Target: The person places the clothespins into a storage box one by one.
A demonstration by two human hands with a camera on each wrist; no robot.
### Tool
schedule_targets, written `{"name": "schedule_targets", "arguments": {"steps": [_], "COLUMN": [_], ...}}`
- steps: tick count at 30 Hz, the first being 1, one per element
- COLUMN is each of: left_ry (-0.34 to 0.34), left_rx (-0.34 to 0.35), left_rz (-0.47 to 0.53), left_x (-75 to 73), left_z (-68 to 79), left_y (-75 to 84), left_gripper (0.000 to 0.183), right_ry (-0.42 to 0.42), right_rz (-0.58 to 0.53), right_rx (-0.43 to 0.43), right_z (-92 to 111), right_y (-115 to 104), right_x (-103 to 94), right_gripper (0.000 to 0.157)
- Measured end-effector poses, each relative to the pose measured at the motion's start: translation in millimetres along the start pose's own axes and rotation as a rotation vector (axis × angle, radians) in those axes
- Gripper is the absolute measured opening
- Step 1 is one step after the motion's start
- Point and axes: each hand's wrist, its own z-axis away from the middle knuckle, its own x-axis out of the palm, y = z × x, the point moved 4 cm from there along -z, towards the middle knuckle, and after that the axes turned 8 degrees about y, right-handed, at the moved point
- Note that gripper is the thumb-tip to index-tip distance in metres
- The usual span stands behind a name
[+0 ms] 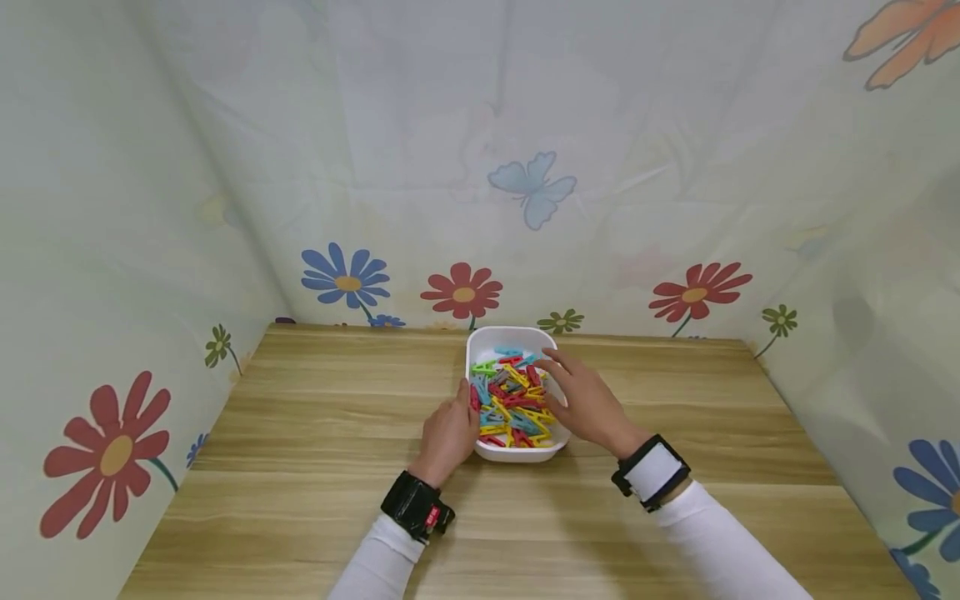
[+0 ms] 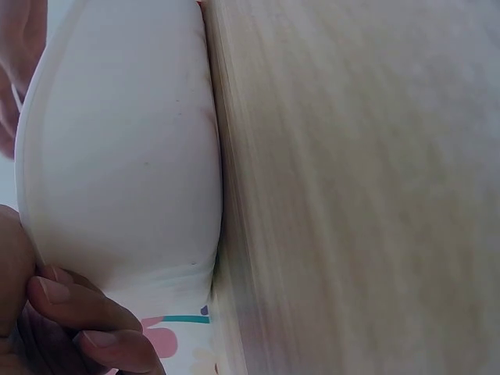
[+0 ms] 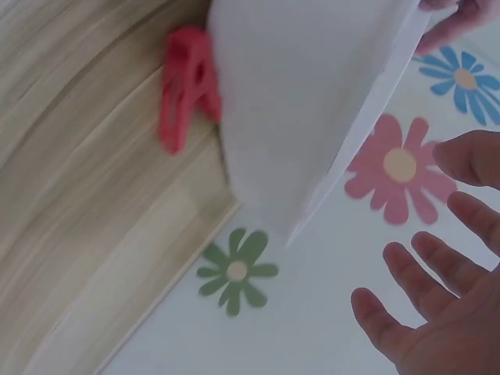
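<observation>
A white plastic tub (image 1: 517, 455) stands on the wooden table with a heap of small plastic clothespins (image 1: 517, 400) inside, in red, yellow, blue, green and grey. My left hand (image 1: 450, 429) holds the tub's left side by the rim. In the left wrist view its curled fingers (image 2: 86, 305) lie against the outer wall. Over the tub's right side hovers my right hand (image 1: 588, 404), fingers spread, nothing held. The right wrist view shows a red clothespin (image 3: 186, 62) on the table beside the tub's outer wall; in the head view it cannot be seen.
The wooden tabletop (image 1: 337, 400) extends to both sides of the tub. Pale cloth walls (image 1: 420, 108) printed with flowers and butterflies close off the back, left and right. Each wrist wears a strapped camera band (image 1: 651, 472).
</observation>
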Motion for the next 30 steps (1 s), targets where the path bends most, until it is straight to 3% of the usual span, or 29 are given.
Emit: {"name": "schedule_targets", "arguments": {"steps": [9, 18, 24, 30], "left_ry": [-0.008, -0.01, -0.005, 0.011], "left_rx": [-0.013, -0.017, -0.008, 0.007], "left_rz": [-0.021, -0.014, -0.026, -0.025], "left_x": [0.6, 2.6, 3.8, 4.7], "left_z": [0.8, 2.7, 2.0, 2.2], "left_y": [-1.2, -3.0, -2.6, -1.5], "left_gripper": [0.056, 0.056, 0.056, 0.056], "right_ry": [0.054, -0.028, -0.119, -0.212], "right_rz": [-0.002, 0.03, 0.033, 0.024], "right_rx": [0.106, 0.26, 0.239, 0.192], "right_z": [35, 75, 92, 98], "right_y": [43, 64, 66, 54], "right_x": [-17.1, -9.8, 7.0, 26.6], "right_gripper": [0.072, 0.069, 0.066, 0.064]}}
